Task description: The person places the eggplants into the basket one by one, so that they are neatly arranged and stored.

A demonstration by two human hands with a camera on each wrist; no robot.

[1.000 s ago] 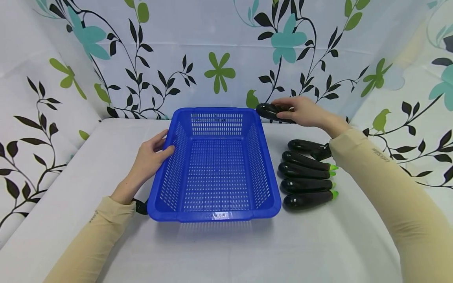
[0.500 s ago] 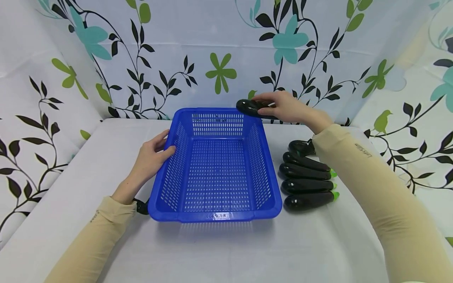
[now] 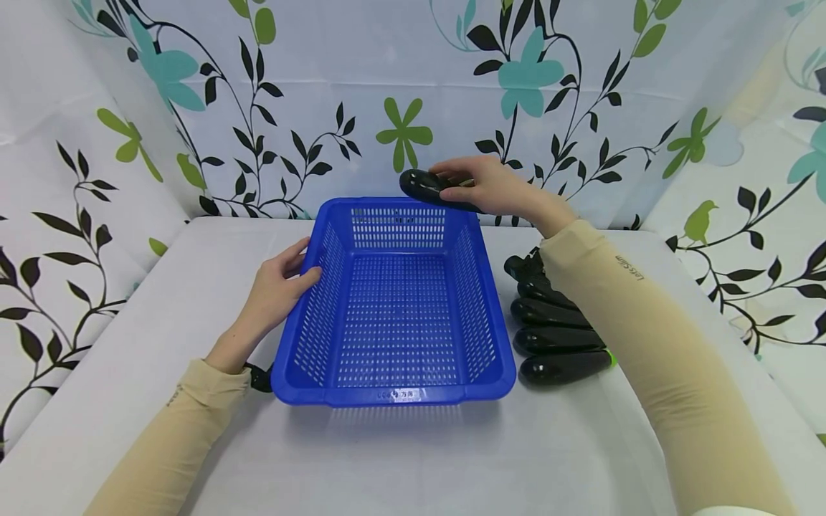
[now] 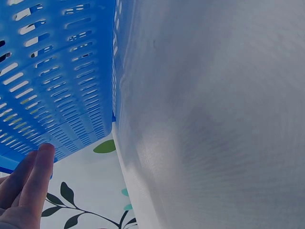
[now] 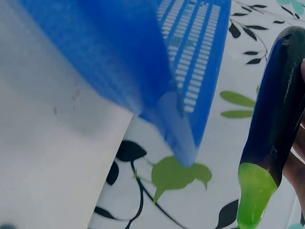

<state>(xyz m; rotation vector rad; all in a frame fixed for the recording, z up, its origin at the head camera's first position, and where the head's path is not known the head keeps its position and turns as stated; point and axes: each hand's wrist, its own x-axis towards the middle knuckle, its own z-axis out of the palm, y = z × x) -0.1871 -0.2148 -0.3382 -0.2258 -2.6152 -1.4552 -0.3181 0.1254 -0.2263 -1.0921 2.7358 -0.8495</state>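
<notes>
A blue plastic basket (image 3: 393, 394) with slotted walls stands tilted toward the head camera on the white table. My left hand (image 3: 274, 290) holds its left rim, thumb over the edge and fingers along the outside; in the left wrist view fingers (image 4: 40, 171) lie against the slotted wall. At the basket's back right, my right hand (image 3: 480, 185) grips a dark, glossy eggplant (image 3: 419, 185) above the rim. Its green stem end shows in the right wrist view, below the dark body (image 5: 274, 109). The basket floor shows through with nothing lying on it.
Several more eggplants (image 3: 558, 340) lie in a row to the right of the basket, partly hidden by the right sleeve (image 3: 645, 337). A patterned cloth (image 3: 361, 64) hangs close behind the table. A black wrist strap (image 3: 259, 378) shows at the left wrist.
My right hand has carried the eggplant leftward from the basket's back right corner to over the back rim. The right sleeve now covers more of the row. My left hand has stayed put.
</notes>
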